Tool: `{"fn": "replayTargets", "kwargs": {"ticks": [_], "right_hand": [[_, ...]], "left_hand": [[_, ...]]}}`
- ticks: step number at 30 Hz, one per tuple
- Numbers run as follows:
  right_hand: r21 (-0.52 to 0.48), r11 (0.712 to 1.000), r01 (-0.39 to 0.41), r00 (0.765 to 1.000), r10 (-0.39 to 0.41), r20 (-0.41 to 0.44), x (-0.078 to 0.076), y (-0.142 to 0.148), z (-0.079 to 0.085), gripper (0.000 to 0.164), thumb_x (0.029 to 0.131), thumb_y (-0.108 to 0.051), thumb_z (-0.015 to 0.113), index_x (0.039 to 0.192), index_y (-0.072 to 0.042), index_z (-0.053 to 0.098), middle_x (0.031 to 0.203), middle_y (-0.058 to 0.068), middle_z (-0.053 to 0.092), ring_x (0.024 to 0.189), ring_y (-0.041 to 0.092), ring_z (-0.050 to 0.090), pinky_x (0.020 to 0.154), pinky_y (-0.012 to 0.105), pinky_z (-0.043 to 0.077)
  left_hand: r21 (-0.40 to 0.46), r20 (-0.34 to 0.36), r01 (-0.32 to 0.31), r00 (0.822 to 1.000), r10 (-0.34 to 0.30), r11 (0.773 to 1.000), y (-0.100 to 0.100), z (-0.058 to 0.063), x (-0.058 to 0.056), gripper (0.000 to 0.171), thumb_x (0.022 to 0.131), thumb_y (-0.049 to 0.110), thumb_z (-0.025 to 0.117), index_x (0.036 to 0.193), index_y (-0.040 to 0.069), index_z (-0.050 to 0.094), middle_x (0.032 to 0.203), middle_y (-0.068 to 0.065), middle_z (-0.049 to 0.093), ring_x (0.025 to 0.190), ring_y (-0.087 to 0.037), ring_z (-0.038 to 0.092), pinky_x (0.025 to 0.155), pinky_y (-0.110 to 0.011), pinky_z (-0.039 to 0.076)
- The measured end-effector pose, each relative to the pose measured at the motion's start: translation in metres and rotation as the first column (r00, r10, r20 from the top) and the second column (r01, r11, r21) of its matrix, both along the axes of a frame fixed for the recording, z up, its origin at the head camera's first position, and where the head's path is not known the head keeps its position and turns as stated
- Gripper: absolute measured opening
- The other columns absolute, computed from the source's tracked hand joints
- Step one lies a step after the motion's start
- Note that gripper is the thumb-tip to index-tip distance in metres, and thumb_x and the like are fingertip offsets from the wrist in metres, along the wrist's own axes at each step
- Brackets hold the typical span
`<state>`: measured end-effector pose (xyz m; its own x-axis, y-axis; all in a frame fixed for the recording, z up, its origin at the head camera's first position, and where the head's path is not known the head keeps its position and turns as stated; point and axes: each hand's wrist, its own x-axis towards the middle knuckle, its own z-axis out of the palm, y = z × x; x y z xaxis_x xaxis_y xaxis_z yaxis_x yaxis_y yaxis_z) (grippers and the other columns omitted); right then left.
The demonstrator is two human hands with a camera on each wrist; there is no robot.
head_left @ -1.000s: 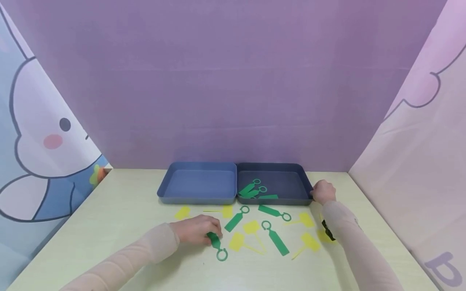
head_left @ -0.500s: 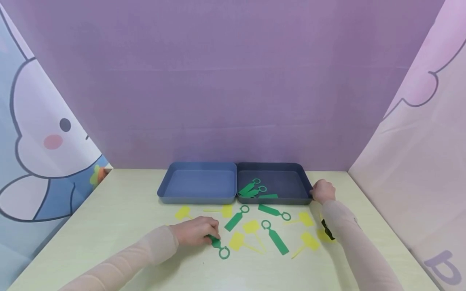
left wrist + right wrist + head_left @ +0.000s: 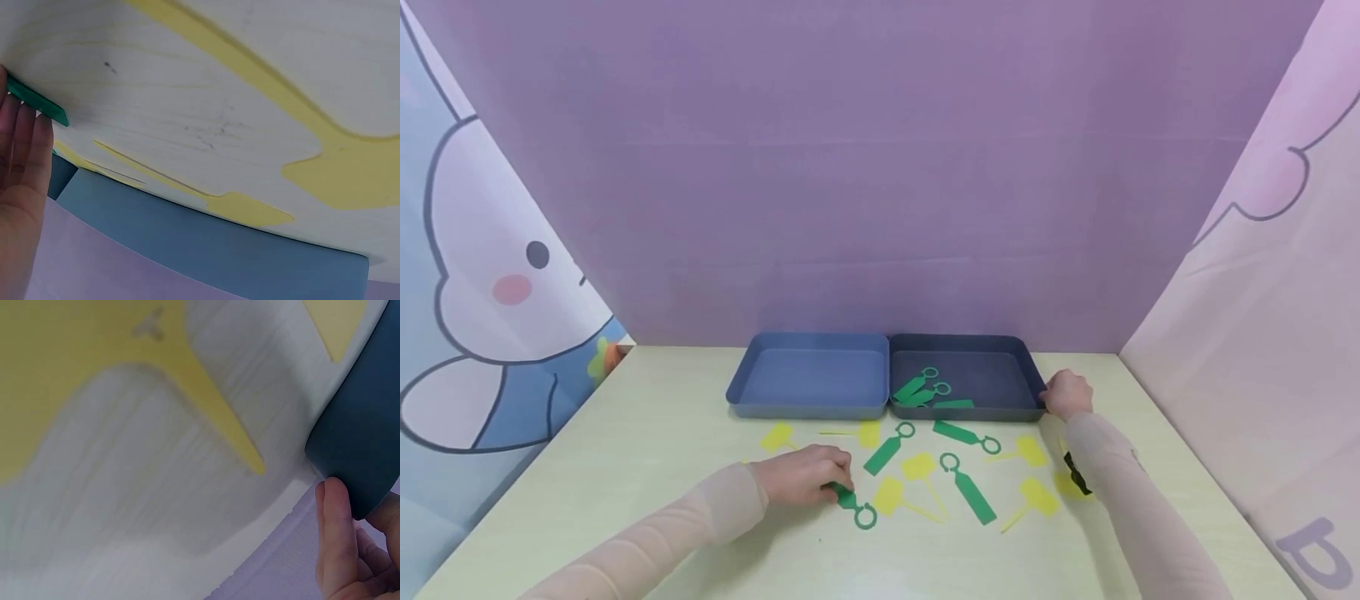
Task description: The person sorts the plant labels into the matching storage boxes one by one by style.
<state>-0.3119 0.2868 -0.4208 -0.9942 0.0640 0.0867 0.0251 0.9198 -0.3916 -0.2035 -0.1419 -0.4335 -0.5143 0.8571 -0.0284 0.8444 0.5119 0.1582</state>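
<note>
In the head view my left hand [image 3: 807, 476] pinches a green tag [image 3: 847, 500] by its flat end; its open-ring end points toward the front right. The left wrist view shows the fingertips [image 3: 42, 128] against this green tag [image 3: 39, 103]. My right hand [image 3: 1067, 394] holds the front right corner of the dark blue tray [image 3: 977, 414]. In the right wrist view, fingers [image 3: 337, 500] touch the outside of that dark tray [image 3: 356, 437], and part of the thumb is out of frame. Several green tags [image 3: 917, 392] lie inside the tray.
A lighter blue tray [image 3: 808, 412] stands against the dark one on the left. Between my hands lie more green tags [image 3: 974, 497] and several yellow T-shaped labels [image 3: 889, 497]. One yellow label [image 3: 1067, 484] lies partly under my right forearm. A purple backdrop [image 3: 880, 208] rises behind the trays.
The ring end of the held green tag has swung slightly to the right and away from me, while my left hand has barely shifted. My right hand stays at the tray corner.
</note>
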Motion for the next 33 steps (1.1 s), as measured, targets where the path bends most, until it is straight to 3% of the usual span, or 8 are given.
{"fn": "replayTargets", "kwargs": {"ticks": [5,16,23,33], "right_hand": [[0.010,1.000,0.001,1.000,-0.001,-0.001,0.0009,0.0008,0.0004,0.029,0.083,-0.010,0.060,0.054,-0.006,0.058,0.053,0.002,0.057,0.062,0.026,0.053,0.074,0.050,0.044],[0.010,1.000,0.009,1.000,-0.009,0.012,0.0003,0.0006,-0.0020,0.027,0.083,-0.010,0.060,0.056,-0.005,0.059,0.056,0.004,0.058,0.062,0.025,0.053,0.071,0.047,0.043],[0.002,1.000,0.004,1.000,-0.004,0.011,-0.0027,0.0029,-0.0032,0.026,0.083,-0.010,0.059,0.058,-0.005,0.061,0.058,0.005,0.060,0.066,0.028,0.054,0.077,0.052,0.042],[-0.003,1.000,0.008,1.000,-0.008,0.012,-0.0014,0.0014,-0.0020,0.041,0.083,-0.010,0.058,0.045,-0.013,0.043,0.045,-0.003,0.044,0.057,0.022,0.046,0.070,0.045,0.040]], "left_hand": [[-0.004,0.014,-0.008,1.000,0.008,1.000,0.0014,0.0036,0.0006,0.019,0.081,0.015,0.069,0.100,0.017,0.072,0.087,0.012,0.056,0.082,0.001,0.051,0.075,-0.012,0.044],[0.019,0.057,-0.032,0.998,0.031,0.999,-0.0011,0.0025,0.0020,0.018,0.083,0.016,0.067,0.101,0.018,0.071,0.087,0.013,0.054,0.080,0.004,0.049,0.075,-0.012,0.044],[0.023,0.077,-0.062,0.995,0.060,0.998,-0.0028,0.0016,0.0004,0.019,0.082,0.016,0.068,0.101,0.019,0.070,0.089,0.013,0.055,0.080,0.005,0.050,0.076,-0.012,0.045],[0.038,0.064,-0.083,0.995,0.080,0.996,-0.0012,0.0070,0.0029,0.019,0.080,0.016,0.068,0.099,0.018,0.071,0.089,0.012,0.057,0.079,0.004,0.051,0.074,-0.012,0.045]]}}
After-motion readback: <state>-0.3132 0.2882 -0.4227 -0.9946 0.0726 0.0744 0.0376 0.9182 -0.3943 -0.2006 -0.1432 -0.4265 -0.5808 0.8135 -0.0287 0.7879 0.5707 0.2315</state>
